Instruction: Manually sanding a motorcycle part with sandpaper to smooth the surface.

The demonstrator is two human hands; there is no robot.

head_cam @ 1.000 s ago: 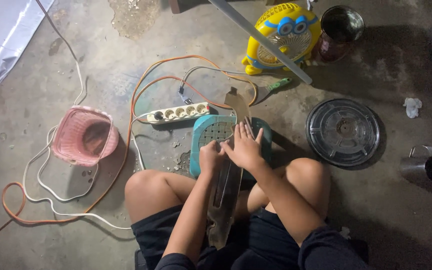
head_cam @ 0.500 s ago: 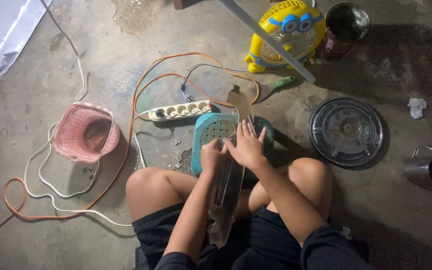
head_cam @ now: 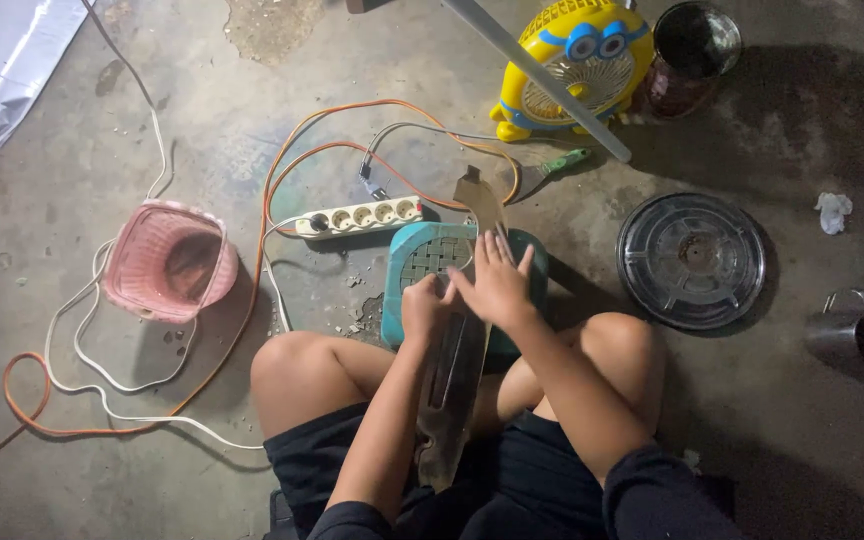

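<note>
A long flat metal bar (head_cam: 449, 395) with a slot lies from my lap across a teal plastic stool (head_cam: 408, 262); its pointed tip (head_cam: 478, 196) reaches past the stool's far edge. My left hand (head_cam: 422, 306) is curled closed on the bar's left edge at the stool's near side. My right hand (head_cam: 498, 282) lies flat on the bar just beyond it, fingers spread and pointing away. My bare knees flank the bar on both sides.
On the concrete floor are a pink basket (head_cam: 167, 262) at left, a white power strip (head_cam: 357, 217), looping orange cable (head_cam: 252, 300) and white cable (head_cam: 102, 380), a yellow cartoon fan (head_cam: 572, 60), a grey pipe (head_cam: 537, 80), a green-handled screwdriver (head_cam: 562, 162), a round metal lid (head_cam: 692, 260) and a steel mug (head_cam: 862, 335).
Both hands stay on the bar over the stool with only slight finger shifts. The view has drifted a little.
</note>
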